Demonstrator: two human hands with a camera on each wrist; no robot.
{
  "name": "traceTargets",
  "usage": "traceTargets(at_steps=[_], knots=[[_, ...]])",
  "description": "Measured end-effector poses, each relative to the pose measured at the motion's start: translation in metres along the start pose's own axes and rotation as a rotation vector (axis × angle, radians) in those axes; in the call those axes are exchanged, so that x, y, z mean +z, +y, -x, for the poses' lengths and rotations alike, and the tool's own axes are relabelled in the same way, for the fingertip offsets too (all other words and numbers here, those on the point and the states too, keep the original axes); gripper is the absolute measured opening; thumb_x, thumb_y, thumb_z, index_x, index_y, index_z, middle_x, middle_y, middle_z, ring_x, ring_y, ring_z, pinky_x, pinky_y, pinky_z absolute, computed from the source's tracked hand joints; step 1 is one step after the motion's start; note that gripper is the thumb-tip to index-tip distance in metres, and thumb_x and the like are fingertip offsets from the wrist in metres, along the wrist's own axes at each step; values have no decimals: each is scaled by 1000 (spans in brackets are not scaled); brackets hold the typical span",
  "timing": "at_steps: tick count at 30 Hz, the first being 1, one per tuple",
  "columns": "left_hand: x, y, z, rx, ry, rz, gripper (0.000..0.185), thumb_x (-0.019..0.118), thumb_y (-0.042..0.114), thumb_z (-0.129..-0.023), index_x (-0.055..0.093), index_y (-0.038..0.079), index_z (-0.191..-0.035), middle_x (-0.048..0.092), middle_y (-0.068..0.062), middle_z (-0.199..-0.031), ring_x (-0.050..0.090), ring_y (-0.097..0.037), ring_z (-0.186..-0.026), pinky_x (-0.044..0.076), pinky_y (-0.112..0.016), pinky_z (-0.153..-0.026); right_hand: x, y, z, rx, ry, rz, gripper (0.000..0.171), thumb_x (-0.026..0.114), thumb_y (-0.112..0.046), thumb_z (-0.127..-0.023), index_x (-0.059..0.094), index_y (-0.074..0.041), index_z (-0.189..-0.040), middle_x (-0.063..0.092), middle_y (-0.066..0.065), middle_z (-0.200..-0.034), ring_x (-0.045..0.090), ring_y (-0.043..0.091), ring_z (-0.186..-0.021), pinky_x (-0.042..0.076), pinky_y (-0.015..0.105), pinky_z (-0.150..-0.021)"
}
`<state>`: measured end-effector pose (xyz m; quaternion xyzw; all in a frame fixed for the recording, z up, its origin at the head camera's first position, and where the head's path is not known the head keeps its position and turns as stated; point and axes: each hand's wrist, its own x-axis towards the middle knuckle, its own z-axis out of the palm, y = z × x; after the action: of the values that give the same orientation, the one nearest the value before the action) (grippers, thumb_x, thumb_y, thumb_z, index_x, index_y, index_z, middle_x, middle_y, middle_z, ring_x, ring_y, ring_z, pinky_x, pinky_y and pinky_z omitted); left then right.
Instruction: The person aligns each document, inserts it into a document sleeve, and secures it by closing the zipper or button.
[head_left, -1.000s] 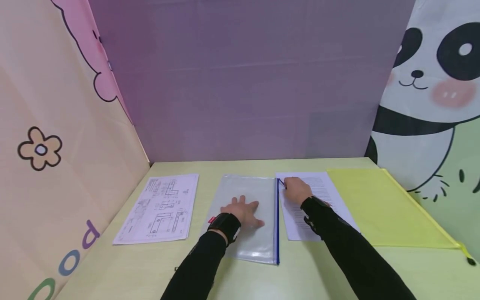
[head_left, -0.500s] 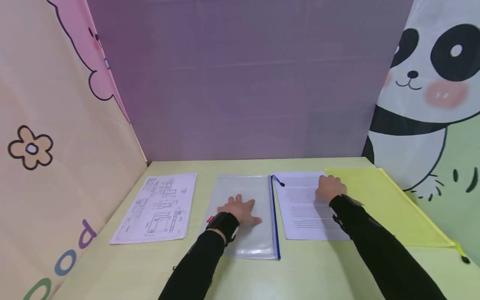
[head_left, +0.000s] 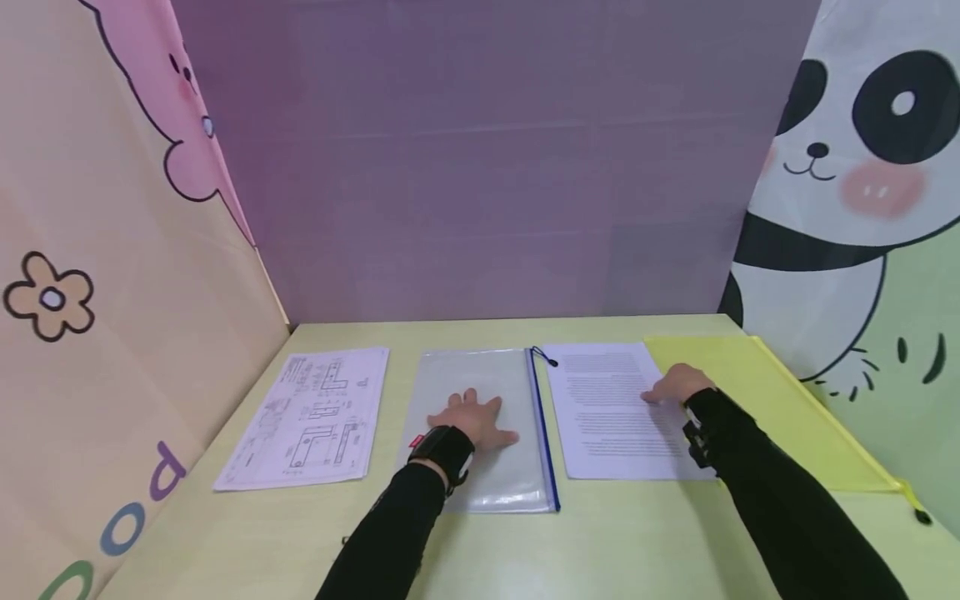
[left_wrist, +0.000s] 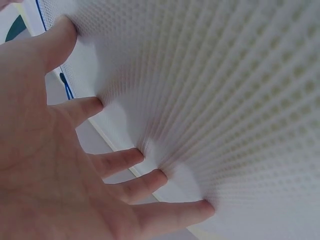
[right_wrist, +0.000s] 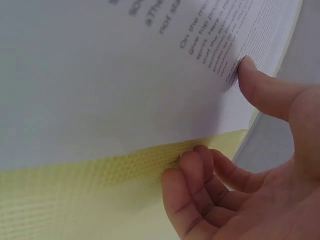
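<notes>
My left hand lies with fingers spread on a clear mesh zip pouch in the middle of the table; in the left wrist view its fingertips touch the pouch's mesh. Along the pouch's right side runs a blue zipper, whose cord pull lies at the far end, over a printed text sheet. At that sheet's right edge is my right hand. Its thumb touches the print, while the other fingers curl loosely by the paper's edge, over a yellow mesh zip pouch.
Sheets with technical drawings lie at the left of the table. The yellow pouch's zipper cord hangs toward the right front. A purple panel stands behind, with printed cloth walls at both sides.
My right hand has let go of the blue zipper's pull and moved right to the text sheet's right edge. My left hand stays spread on the clear pouch.
</notes>
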<state>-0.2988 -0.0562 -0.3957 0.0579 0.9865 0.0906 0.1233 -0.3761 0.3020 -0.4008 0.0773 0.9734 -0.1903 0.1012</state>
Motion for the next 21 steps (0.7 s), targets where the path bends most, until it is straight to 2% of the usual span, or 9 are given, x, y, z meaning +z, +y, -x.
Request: traceTargets(at_steps=[4,7,13,18,21], knots=[[1,1,-2,-8,-4,6,74,61,64,-93,43,31,-156,34,-13,-160,34,-38,-142,36,-72,-103,1,2,0,13,-15,-39,64,77,-35,-85,59,19,-112,61,24,-98,56,34,-86,50,44,-77],[3,0,-4,-18,-5,5,74,62,64,-92,43,31,-156,34,-13,-159,34,-37,-141,35,-72,-103,1,1,0,19,-18,-48,63,77,-35,-85,59,20,-113,62,27,-103,57,35,-89,50,45,-81],[5,0,-6,-22,-3,4,74,61,65,-92,42,31,-156,34,-13,-160,34,-38,-142,34,-73,-104,-1,-6,3,0,-14,20,59,76,-34,-87,63,19,-110,63,33,-110,59,37,-94,50,51,-90],[7,-1,-8,-14,0,-2,75,61,65,-92,42,31,-156,34,-13,-160,33,-38,-143,34,-73,-104,-2,-3,0,10,-37,-16,56,77,-32,-87,65,16,-113,64,28,-105,58,34,-90,50,45,-82],[8,-2,-11,-14,-3,0,75,62,66,-91,43,32,-156,34,-13,-160,33,-39,-143,34,-74,-103,-4,-7,0,0,-52,14,54,76,-30,-88,65,16,-114,64,29,-107,59,35,-92,51,46,-84]])
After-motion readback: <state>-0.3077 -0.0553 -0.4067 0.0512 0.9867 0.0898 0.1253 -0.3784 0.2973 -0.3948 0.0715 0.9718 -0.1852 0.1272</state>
